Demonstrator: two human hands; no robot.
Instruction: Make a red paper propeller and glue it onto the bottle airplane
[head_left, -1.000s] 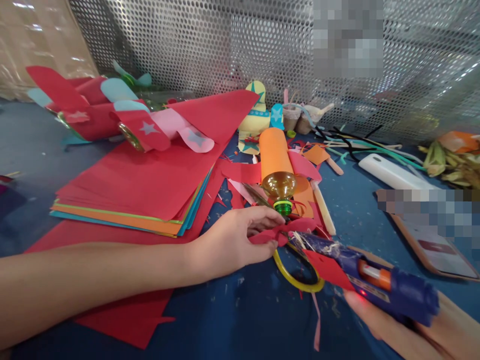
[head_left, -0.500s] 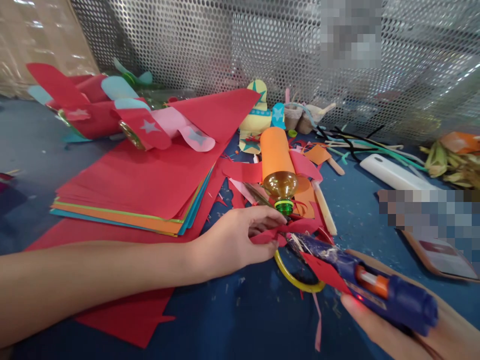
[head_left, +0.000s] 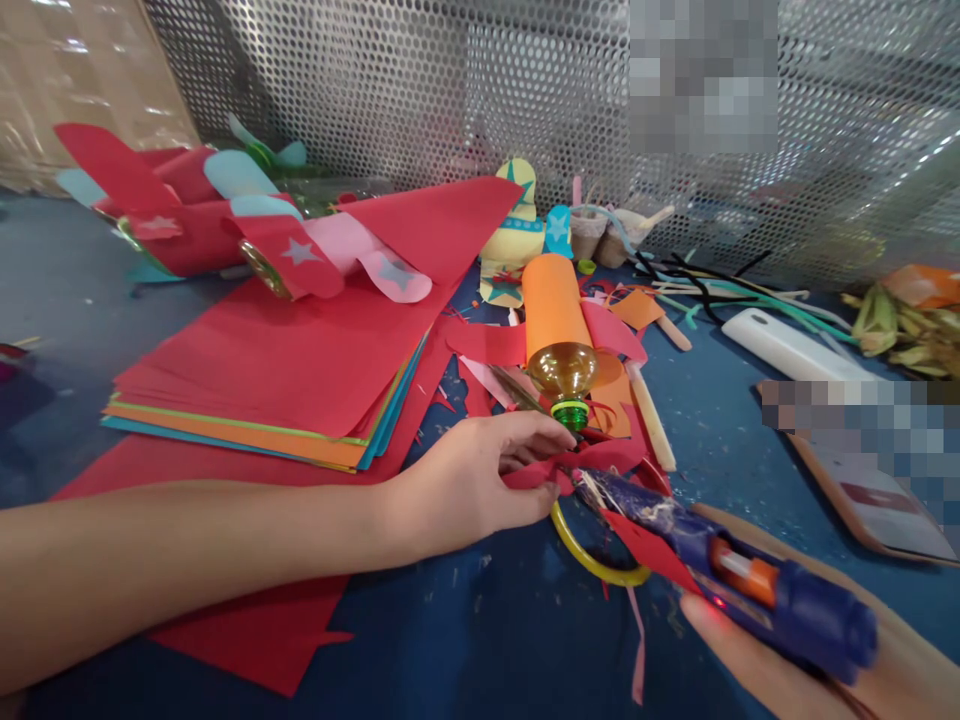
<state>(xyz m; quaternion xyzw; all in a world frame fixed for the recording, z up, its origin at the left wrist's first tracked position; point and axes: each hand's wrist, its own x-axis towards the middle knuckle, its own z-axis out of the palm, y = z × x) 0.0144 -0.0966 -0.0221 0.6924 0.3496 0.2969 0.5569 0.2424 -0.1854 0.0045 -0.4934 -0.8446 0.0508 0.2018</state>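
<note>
Near the middle, my left hand pinches a red paper propeller shape between fingers and thumb. My right hand, at the lower right, is wrapped round a dark blue glue gun with a lit red light. The gun's tip is at the middle of the red paper piece. A narrow red strip lies along the gun's side. Just beyond my left fingertips is a bottle wrapped in orange paper, its green neck toward me. Yellow-handled scissors lie partly hidden under the gun.
A stack of coloured paper and paper planes are on the left. Behind stands a perforated metal panel. To the right are a phone, a white stick-like object, pipe cleaners and a wooden stick.
</note>
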